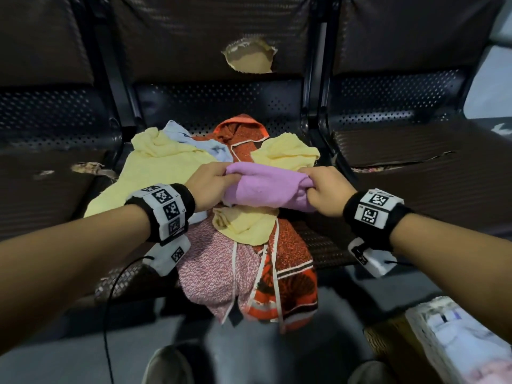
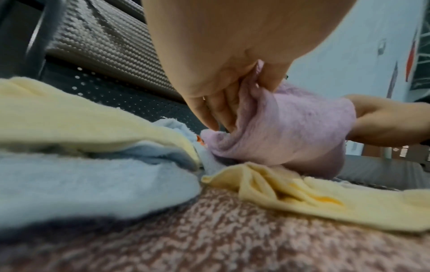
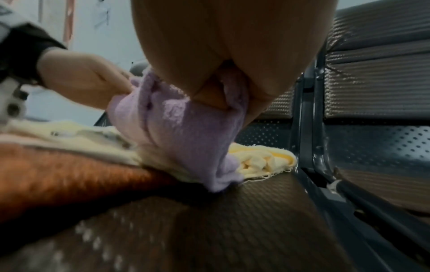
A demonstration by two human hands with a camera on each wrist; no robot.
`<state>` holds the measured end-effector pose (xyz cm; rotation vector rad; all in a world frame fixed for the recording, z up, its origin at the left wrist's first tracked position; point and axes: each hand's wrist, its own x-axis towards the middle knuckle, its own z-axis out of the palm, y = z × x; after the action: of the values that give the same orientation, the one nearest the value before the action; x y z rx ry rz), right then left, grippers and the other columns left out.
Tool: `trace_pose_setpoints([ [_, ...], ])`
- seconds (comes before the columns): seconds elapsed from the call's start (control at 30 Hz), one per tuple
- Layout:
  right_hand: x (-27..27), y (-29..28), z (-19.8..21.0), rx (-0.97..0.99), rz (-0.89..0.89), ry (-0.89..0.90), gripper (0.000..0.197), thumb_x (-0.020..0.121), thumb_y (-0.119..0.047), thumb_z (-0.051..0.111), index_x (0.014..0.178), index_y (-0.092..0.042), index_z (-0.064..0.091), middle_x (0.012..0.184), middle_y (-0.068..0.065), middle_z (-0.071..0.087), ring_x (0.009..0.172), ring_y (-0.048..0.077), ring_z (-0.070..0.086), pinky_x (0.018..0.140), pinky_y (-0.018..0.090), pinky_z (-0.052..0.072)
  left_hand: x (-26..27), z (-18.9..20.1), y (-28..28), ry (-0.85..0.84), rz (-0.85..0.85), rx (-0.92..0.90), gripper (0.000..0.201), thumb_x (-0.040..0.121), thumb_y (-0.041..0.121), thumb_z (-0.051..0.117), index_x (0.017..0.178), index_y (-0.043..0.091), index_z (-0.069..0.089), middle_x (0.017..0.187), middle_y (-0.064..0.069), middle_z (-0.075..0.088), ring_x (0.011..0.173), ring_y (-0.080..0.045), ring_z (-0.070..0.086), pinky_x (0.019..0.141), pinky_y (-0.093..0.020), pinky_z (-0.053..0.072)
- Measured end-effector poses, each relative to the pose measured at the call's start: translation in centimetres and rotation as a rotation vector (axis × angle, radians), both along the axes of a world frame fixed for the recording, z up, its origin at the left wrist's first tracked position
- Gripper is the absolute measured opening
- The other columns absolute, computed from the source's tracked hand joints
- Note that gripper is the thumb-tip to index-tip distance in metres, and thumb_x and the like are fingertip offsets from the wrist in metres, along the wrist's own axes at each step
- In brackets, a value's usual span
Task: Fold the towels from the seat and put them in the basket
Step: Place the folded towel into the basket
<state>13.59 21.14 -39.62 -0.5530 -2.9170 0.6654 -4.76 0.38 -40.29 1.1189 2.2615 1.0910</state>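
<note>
Left hand and right hand each pinch an end of the fuzzy lilac towel, bunched into a soft roll above the pile. Under it: yellow terry, orange patterned weave, pink speckled, on the perforated metal seat.

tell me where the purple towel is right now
In the head view the purple towel is at centre, held up between the left hand and right hand, just above the yellow towels on the seat.
</note>
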Motion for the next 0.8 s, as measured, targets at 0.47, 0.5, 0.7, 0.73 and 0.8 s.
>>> trace_pose_setpoints([
  [0.47, -1.3, 1.6, -2.8, -0.018, -0.101, 0.106, 0.042, 0.086, -0.031, 0.057, 0.127, -0.02, 0.056, 0.121, 0.003, 0.061, 0.107, 0.019, 0.059, 0.093, 0.035, 0.049, 0.1, -0.4, 1.7, 0.247, 0.021, 0.031, 0.04, 0.079, 0.032, 0.069, 0.117, 0.019, 0.061, 0.116, 0.002, 0.06, 0.104, -0.016, 0.057, 0.087, -0.03, 0.045],
  [0.5, -1.4, 1.1, -2.8, 0.021, -0.021, 0.143, 0.044, 0.086, -0.036, 0.053, 0.127, -0.02, 0.056, 0.124, 0.002, 0.061, 0.111, 0.018, 0.058, 0.096, 0.038, 0.049, 0.5, -0.4, 1.5, 0.284, -0.114, -0.037, 0.048, 0.074, 0.036, 0.069, 0.119, 0.021, 0.062, 0.118, 0.004, 0.06, 0.105, -0.014, 0.056, 0.09, -0.031, 0.045],
  [0.7, -2.2, -1.3, -3.5, 0.016, 0.187, -0.101, 0.074, 0.084, -0.07, 0.054, 0.14, -0.021, 0.049, 0.13, 0.003, 0.059, 0.115, 0.022, 0.056, 0.099, 0.041, 0.046, 0.9, -1.9, 1.0, 0.423, -0.25, -0.303, 0.069, 0.074, 0.019, 0.074, 0.138, 0.02, 0.048, 0.13, -0.004, 0.062, 0.111, -0.022, 0.059, 0.093, -0.038, 0.051],
  [0.73, -2.4, -1.4, -3.3, -0.019, 0.174, -0.128, 0.08, 0.078, -0.075, 0.059, 0.138, -0.023, 0.049, 0.126, 0.001, 0.061, 0.109, 0.02, 0.058, 0.095, 0.039, 0.048, 0.9, -1.6, 1.1, 0.449, -0.204, -0.274, 0.059, 0.077, 0.019, 0.071, 0.133, 0.02, 0.052, 0.123, -0.005, 0.066, 0.105, -0.023, 0.062, 0.088, -0.039, 0.053],
  [0.8, -2.8, -1.4, -2.5, -0.082, 0.13, -0.125, 0.079, 0.069, -0.077, 0.066, 0.127, -0.025, 0.054, 0.109, -0.005, 0.065, 0.09, 0.015, 0.063, 0.076, 0.033, 0.051, 0.9, -0.9, 1.5, 0.425, -0.118, -0.161, 0.041, 0.08, 0.018, 0.067, 0.12, 0.02, 0.059, 0.106, -0.004, 0.07, 0.091, -0.022, 0.065, 0.078, -0.035, 0.055],
])
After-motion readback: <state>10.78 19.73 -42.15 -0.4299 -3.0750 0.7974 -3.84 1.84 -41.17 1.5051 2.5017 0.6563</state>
